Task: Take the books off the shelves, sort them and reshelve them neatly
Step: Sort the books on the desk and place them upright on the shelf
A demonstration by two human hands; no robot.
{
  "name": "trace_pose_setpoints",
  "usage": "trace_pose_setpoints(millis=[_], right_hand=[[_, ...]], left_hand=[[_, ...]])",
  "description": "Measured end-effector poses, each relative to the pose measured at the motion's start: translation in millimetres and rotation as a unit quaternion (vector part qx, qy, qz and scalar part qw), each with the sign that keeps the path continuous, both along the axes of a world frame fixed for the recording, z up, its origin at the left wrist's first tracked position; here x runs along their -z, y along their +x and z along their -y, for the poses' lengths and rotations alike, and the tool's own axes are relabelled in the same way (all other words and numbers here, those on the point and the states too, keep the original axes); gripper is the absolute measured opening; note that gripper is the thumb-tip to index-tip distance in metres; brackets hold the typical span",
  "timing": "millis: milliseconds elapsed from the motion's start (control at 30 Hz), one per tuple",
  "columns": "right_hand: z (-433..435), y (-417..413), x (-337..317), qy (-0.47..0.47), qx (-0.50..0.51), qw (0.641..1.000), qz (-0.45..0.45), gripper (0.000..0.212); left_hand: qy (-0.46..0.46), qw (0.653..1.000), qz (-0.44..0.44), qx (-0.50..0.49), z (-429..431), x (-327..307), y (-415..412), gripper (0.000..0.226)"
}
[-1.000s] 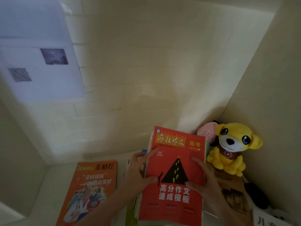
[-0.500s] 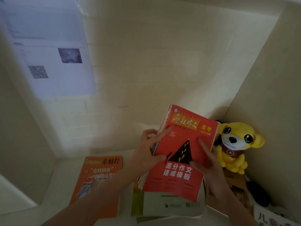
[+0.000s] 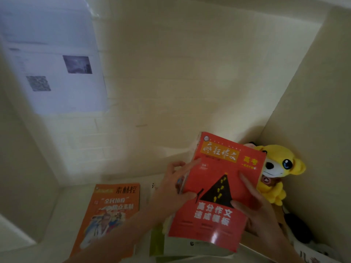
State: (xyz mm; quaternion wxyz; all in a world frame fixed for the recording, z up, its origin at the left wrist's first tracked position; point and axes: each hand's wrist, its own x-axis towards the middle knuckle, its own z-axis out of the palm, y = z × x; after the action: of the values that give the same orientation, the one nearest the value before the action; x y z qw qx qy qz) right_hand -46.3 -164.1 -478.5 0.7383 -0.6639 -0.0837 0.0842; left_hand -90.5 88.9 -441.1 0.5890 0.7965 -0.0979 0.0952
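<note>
Red book (image 3: pixel 222 190) tilted | left hand (image 3: pixel 171 188), right hand (image 3: pixel 260 211): fingers (image 3: pixel 247 183) grip it | shelf (image 3: pixel 60 215): orange book (image 3: pixel 112 211), yellow plush (image 3: pixel 279 160)

Both hands hold a red book (image 3: pixel 218 188) tilted up — left hand (image 3: pixel 171 188), right hand (image 3: pixel 254 207) — beside a yellow plush dog (image 3: pixel 279 168).

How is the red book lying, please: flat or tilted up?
Tilted up: left hand and right hand hold the red book, top edge raised.

Looking like a home study nook, prob. a student's: cream shelf (image 3: pixel 57 215) w/ orange study book (image 3: pixel 112 211) lying flat, plush dog (image 3: pixel 281 164) sitting in the corner, printed sheet (image 3: pixel 57 73) hanging on white brick wall (image 3: pixel 152 92).
</note>
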Motion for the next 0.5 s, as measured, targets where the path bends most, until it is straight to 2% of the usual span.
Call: trace_pose_setpoints(millis=[233,333,433,500], right_hand=[[52.1,-1.8,2.7,-0.070,-0.003,0.996,-0.052,0.075],[53.2,-5.7,-0.9,-0.078,-0.013,0.995,-0.065,0.074],[43.8,-7.9,-1.8,-0.074,-0.031,0.994,-0.074,0.081],[28.5,-2.9,-4.4,-0.050,-0.038,0.994,-0.085,0.074]], left_hand=[[-0.099,0.990,-0.074,0.069,44.2,35.9,5.5,0.083],[-0.088,0.989,-0.087,0.076,47.2,43.1,12.3,0.083],[-0.089,0.989,-0.096,0.069,38.6,52.5,17.8,0.087],[-0.092,0.989,-0.099,0.056,24.3,55.0,19.5,0.086]])
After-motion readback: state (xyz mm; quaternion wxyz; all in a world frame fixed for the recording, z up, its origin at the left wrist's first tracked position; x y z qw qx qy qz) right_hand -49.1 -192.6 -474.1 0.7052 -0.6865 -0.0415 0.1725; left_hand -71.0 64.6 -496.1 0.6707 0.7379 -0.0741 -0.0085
